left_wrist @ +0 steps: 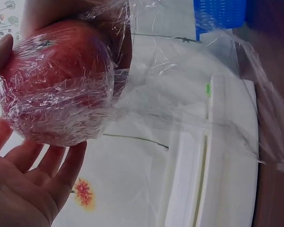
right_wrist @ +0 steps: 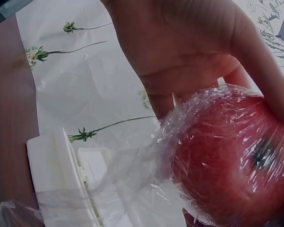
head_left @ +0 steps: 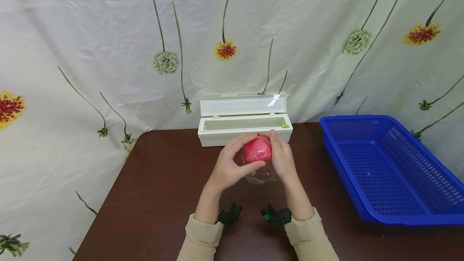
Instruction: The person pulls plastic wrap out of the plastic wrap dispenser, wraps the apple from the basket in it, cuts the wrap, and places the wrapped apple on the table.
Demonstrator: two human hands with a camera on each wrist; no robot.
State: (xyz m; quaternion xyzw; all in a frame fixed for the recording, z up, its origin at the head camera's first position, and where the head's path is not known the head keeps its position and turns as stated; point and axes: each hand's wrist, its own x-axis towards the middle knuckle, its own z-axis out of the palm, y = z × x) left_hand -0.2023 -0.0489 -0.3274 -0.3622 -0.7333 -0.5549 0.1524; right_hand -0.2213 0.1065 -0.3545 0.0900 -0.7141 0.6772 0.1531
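A round red fruit [head_left: 257,150], with a small dark green spot at its stem end, is wrapped in clear cling film [left_wrist: 61,111]. Both hands hold it above the table, in front of the white box. My left hand [head_left: 228,164] cups one side, its fingers curled beneath the fruit in the left wrist view. On the opposite side my right hand [head_left: 282,158] grips it, thumb on the film in the right wrist view. A loose tail of film [head_left: 262,176] hangs off the fruit and trails sideways in both wrist views.
Behind the hands stands a long white box [head_left: 217,138] with its lid [head_left: 243,106] raised and a small green piece [head_left: 285,125] at its right end. A blue plastic basket [head_left: 340,164] sits on the right of the brown table [head_left: 156,188]. Flowered cloth [head_left: 127,31] hangs behind.
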